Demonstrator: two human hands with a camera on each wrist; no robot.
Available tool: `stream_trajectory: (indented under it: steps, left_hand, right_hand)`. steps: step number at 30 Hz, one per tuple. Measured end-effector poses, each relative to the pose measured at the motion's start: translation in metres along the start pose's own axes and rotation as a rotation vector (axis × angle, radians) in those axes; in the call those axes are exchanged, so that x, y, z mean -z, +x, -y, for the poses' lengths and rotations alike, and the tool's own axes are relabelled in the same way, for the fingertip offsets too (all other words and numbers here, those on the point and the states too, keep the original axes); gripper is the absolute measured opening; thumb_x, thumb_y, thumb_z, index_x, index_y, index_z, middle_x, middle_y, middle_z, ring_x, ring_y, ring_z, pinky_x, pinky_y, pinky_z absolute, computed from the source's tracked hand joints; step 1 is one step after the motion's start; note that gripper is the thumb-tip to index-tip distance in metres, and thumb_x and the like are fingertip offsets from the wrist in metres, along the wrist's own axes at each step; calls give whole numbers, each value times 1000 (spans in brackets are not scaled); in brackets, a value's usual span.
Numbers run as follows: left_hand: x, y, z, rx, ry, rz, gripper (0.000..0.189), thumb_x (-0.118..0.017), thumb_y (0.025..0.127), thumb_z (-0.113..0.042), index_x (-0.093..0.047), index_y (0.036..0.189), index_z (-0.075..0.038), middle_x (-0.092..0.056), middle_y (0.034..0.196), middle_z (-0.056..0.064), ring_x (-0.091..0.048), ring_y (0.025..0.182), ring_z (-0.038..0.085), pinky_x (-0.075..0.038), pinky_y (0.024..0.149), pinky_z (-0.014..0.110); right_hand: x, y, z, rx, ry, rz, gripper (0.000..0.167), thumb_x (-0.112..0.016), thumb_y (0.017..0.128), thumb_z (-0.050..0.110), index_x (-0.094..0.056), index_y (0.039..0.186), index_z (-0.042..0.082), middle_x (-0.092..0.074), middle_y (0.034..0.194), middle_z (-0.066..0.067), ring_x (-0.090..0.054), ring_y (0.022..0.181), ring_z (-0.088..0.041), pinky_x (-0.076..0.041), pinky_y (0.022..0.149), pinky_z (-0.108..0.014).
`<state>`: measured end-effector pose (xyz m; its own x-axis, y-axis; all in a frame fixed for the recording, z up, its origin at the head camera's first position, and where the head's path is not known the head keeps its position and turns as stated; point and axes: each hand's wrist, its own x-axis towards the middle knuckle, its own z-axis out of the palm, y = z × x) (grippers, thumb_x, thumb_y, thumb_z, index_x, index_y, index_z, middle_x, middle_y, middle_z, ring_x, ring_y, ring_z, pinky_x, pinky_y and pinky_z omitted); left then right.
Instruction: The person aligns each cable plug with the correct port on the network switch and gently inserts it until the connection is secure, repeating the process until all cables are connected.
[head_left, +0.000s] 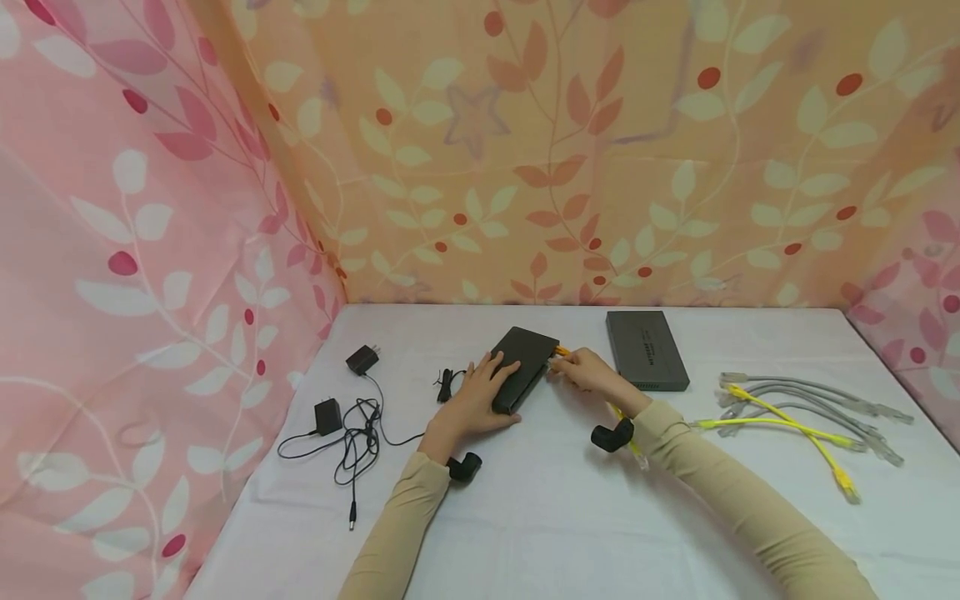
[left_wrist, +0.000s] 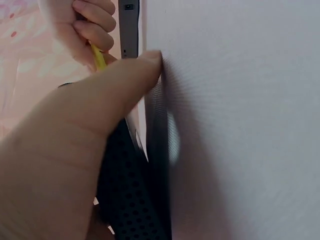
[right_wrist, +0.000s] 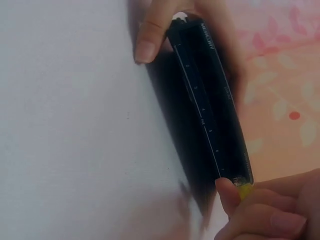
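"Left hand (head_left: 480, 396)?"
"Mine grips one black box (head_left: 531, 352), far-middle of the bench (head_left: 525, 517), fingers spread on top."
"Right hand (head_left: 590, 371)?"
"Pinches one yellow cable (head_left: 616, 411) by its plug (right_wrist: 245, 191), at one end of the box; my fingers hide whether it is seated."
"Illegible?"
"Sockets (right_wrist: 212, 97), dark on dark over my remote feed; cable's middle, blocked by the wrist camera (head_left: 611, 435)."

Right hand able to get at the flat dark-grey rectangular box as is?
Likely yes: nothing visible stands between the right hand and the grey box, though that hand pinches a thin yellow network cable.
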<state>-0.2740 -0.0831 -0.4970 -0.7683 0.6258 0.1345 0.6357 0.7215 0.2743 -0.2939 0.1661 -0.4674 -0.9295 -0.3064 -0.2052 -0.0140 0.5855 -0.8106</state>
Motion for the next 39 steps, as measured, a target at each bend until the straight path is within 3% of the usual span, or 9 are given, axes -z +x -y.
stream_trajectory:
  steps: [7, 16, 21, 26, 33, 39]
  left_hand:
    - [0, 1, 4, -22, -18, 0, 86, -69, 78, -41, -24, 148, -20, -18, 152, 18, -13, 140, 38, -16, 109, 58]
    - [-2, -3, 11, -47, -50, -4, 85, -67, 79, -47, -23, 148, -24, -14, 154, 12, -8, 142, 34, -14, 112, 52]
    - [-3, -1, 8, -1, -30, -29, 89, -67, 76, -56, -24, 148, -25, -18, 153, 13, -13, 141, 35, -17, 110, 54]
    - [-7, 3, 2, 49, 36, -94, 87, -68, 74, -56, -29, 145, -24, -28, 149, 15, -24, 137, 39, -22, 106, 59]
    - [-6, 9, -1, 40, 120, -156, 77, -68, 78, -44, -33, 143, -22, -38, 142, 17, -36, 130, 42, -33, 101, 57]
    - [-1, 11, -2, 32, 139, -129, 84, -70, 72, -20, -29, 146, -19, -39, 141, 21, -38, 128, 44, -37, 98, 57]
  right_hand:
    - [3, -1, 3, -18, 51, 15, 40, -44, 98, 27, -68, 105, -5, -32, 42, 6, -25, 37, -7, -26, 39, -22]
    - [-1, -1, 1, -34, 48, 15, 39, -41, 99, 24, -65, 109, -5, -33, 47, 5, -26, 39, -8, -27, 40, -22]
    - [-2, -1, 6, -42, 81, 6, 41, -40, 99, 24, -65, 108, -7, -34, 49, 5, -27, 40, -7, -27, 40, -22]
    - [-1, 0, 13, -28, 91, 25, 41, -41, 99, 23, -64, 107, -9, -33, 45, 6, -26, 38, -7, -26, 40, -21]
    - [1, 1, 18, -18, 77, 18, 41, -40, 99, 22, -64, 105, -11, -34, 45, 6, -27, 38, -7, -27, 40, -21]
    - [1, 5, 19, -23, 104, 35, 42, -38, 100, 23, -61, 108, -11, -32, 47, 5, -27, 40, -7, -26, 40, -21]
